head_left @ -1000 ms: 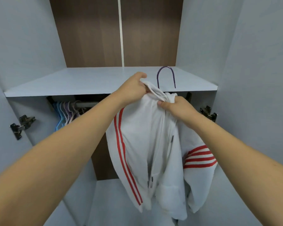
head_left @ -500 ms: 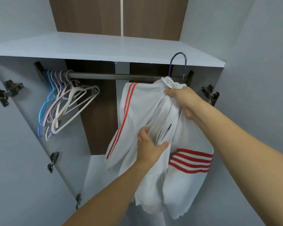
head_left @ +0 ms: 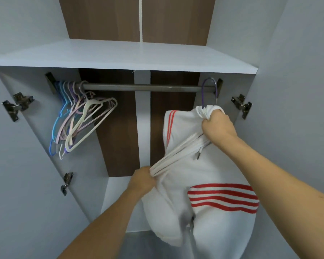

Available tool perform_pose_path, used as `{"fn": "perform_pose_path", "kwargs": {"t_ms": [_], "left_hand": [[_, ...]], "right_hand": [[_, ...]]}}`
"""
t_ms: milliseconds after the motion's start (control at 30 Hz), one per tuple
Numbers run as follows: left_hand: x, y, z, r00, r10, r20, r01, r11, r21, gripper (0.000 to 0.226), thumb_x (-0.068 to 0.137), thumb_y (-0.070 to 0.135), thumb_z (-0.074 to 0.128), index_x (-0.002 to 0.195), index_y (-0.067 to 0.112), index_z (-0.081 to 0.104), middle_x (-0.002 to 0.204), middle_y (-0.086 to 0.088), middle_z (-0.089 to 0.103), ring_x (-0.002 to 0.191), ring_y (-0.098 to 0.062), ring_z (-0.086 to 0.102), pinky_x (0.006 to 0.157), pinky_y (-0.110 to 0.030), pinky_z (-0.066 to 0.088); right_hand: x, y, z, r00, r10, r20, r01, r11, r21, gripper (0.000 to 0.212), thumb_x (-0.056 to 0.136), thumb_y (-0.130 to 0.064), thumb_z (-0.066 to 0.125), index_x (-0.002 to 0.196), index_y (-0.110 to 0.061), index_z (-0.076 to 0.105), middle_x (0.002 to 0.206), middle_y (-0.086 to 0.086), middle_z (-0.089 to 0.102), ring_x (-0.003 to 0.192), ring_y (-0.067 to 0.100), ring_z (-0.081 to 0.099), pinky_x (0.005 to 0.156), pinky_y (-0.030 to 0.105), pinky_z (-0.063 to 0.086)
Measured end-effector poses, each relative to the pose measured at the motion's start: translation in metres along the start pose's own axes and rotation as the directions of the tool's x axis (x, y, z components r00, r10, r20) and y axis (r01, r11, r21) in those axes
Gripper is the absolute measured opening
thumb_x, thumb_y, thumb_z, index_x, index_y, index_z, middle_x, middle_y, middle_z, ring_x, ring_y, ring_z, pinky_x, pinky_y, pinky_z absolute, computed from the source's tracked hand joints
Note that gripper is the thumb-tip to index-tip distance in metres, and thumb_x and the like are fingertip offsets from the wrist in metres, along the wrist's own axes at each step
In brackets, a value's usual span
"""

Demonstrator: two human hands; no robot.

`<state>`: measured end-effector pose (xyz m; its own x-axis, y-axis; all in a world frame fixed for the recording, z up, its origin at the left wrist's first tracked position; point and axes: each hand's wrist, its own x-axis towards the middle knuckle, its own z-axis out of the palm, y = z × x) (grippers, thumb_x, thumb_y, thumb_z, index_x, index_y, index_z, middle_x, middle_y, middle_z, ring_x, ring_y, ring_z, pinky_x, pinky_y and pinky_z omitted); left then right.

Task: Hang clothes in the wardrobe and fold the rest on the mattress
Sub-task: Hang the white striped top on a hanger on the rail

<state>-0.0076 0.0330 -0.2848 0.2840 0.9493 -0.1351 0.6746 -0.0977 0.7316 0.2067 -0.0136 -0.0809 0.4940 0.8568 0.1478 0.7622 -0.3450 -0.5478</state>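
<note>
A white jacket (head_left: 209,171) with red stripes hangs from a purple hanger (head_left: 209,90) hooked over the grey wardrobe rail (head_left: 138,88) at its right end. My right hand (head_left: 216,126) grips the bunched collar just under the hook. My left hand (head_left: 143,181) is lower and to the left, holding a stretched fold of the jacket's front edge. The hanger's body is hidden inside the cloth.
Several empty pastel hangers (head_left: 79,120) bunch at the rail's left end. A white shelf (head_left: 123,57) runs above the rail. Door hinges (head_left: 17,105) stick out on both side panels. The wardrobe back is brown wood (head_left: 118,137).
The hanger hook went from above the shelf edge down onto the rail. My left hand dropped from the collar to the jacket's front and now pulls a fold out leftward.
</note>
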Motion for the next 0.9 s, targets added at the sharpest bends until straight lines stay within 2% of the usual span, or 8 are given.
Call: {"fn": "perform_pose_path", "kwargs": {"t_ms": [133, 267, 333, 467, 567, 700, 800, 900], "left_hand": [[0.008, -0.007, -0.039, 0.972, -0.017, -0.234, 0.014, 1.000, -0.016, 0.014, 0.095, 0.013, 0.052, 0.094, 0.013, 0.067, 0.092, -0.005, 0.068, 0.092, -0.029, 0.066, 0.067, -0.026, 0.041], [0.013, 0.049, -0.079, 0.945, 0.248, -0.213, -0.252, 0.968, 0.009, 0.008, 0.099, 0.023, 0.052, 0.096, 0.021, 0.059, 0.091, 0.005, 0.064, 0.085, -0.017, 0.063, 0.065, -0.020, 0.043], [0.013, 0.080, -0.095, 0.916, 0.364, -0.166, -0.339, 0.927, 0.163, 0.018, 0.099, 0.032, 0.049, 0.102, 0.020, 0.061, 0.095, 0.001, 0.067, 0.085, -0.020, 0.063, 0.072, -0.030, 0.051], [0.014, 0.129, -0.122, 0.903, 0.416, -0.109, -0.343, 0.849, 0.403, 0.022, 0.095, 0.038, 0.047, 0.103, 0.025, 0.062, 0.095, 0.000, 0.067, 0.086, -0.022, 0.061, 0.077, -0.038, 0.052], [0.018, 0.141, -0.133, 0.910, 0.400, -0.109, -0.319, 0.844, 0.431, 0.018, 0.097, 0.035, 0.049, 0.100, 0.025, 0.064, 0.094, 0.001, 0.067, 0.084, -0.020, 0.061, 0.074, -0.035, 0.051], [0.021, 0.142, -0.135, 0.897, 0.429, -0.110, -0.362, 0.853, 0.376, 0.014, 0.096, 0.033, 0.051, 0.093, 0.029, 0.064, 0.092, 0.004, 0.068, 0.084, -0.017, 0.061, 0.071, -0.032, 0.047], [0.020, 0.147, -0.134, 0.875, 0.471, -0.117, -0.409, 0.845, 0.344, 0.017, 0.095, 0.032, 0.054, 0.080, 0.036, 0.059, 0.084, 0.008, 0.067, 0.082, -0.016, 0.063, 0.066, -0.030, 0.044], [0.020, 0.159, -0.135, 0.850, 0.511, -0.126, -0.440, 0.821, 0.365, 0.016, 0.093, 0.036, 0.052, 0.094, 0.032, 0.067, 0.092, 0.008, 0.070, 0.087, -0.016, 0.063, 0.074, -0.035, 0.051]], "right_hand": [[0.002, 0.002, 0.002, 0.976, 0.092, 0.196, -0.023, 0.944, -0.328, 0.024, 0.096, -0.015, 0.047, 0.118, -0.012, 0.057, 0.114, 0.012, 0.059, 0.109, 0.036, 0.058, 0.084, 0.037, 0.045], [-0.004, 0.012, 0.005, 0.985, 0.037, 0.169, 0.063, 0.834, -0.549, 0.019, 0.090, -0.013, 0.050, 0.104, -0.010, 0.062, 0.106, 0.012, 0.064, 0.099, 0.034, 0.062, 0.078, 0.035, 0.050], [-0.007, 0.015, 0.007, 0.987, 0.026, 0.157, 0.067, 0.828, -0.557, 0.014, 0.089, -0.015, 0.054, 0.099, -0.009, 0.061, 0.101, 0.011, 0.062, 0.097, 0.034, 0.063, 0.077, 0.035, 0.050], [-0.003, 0.023, 0.005, 0.997, 0.037, 0.075, -0.008, 0.936, -0.351, 0.024, 0.088, -0.014, 0.058, 0.076, -0.011, 0.036, 0.092, 0.009, 0.057, 0.090, 0.034, 0.058, 0.072, 0.032, 0.041], [-0.004, 0.033, 0.003, 0.998, -0.019, -0.065, 0.007, 0.983, -0.183, 0.031, 0.087, -0.018, 0.063, 0.090, -0.008, 0.034, 0.082, 0.006, 0.047, 0.076, 0.030, 0.047, 0.066, 0.033, 0.039], [-0.001, 0.040, -0.003, 0.978, 0.029, -0.206, 0.001, 0.990, 0.144, 0.041, 0.088, -0.019, 0.066, 0.108, -0.011, 0.031, 0.090, 0.008, 0.049, 0.077, 0.030, 0.050, 0.065, 0.035, 0.041], [0.000, 0.043, -0.009, 0.941, 0.004, -0.338, 0.134, 0.913, 0.386, 0.050, 0.087, -0.015, 0.068, 0.110, -0.023, 0.025, 0.101, 0.004, 0.050, 0.085, 0.028, 0.054, 0.070, 0.034, 0.039], [0.000, 0.041, -0.013, 0.916, -0.216, -0.339, 0.325, 0.894, 0.310, 0.061, 0.091, -0.004, 0.054, 0.129, -0.043, 0.025, 0.123, 0.001, 0.047, 0.091, 0.019, 0.048, 0.079, 0.034, 0.038]]}}
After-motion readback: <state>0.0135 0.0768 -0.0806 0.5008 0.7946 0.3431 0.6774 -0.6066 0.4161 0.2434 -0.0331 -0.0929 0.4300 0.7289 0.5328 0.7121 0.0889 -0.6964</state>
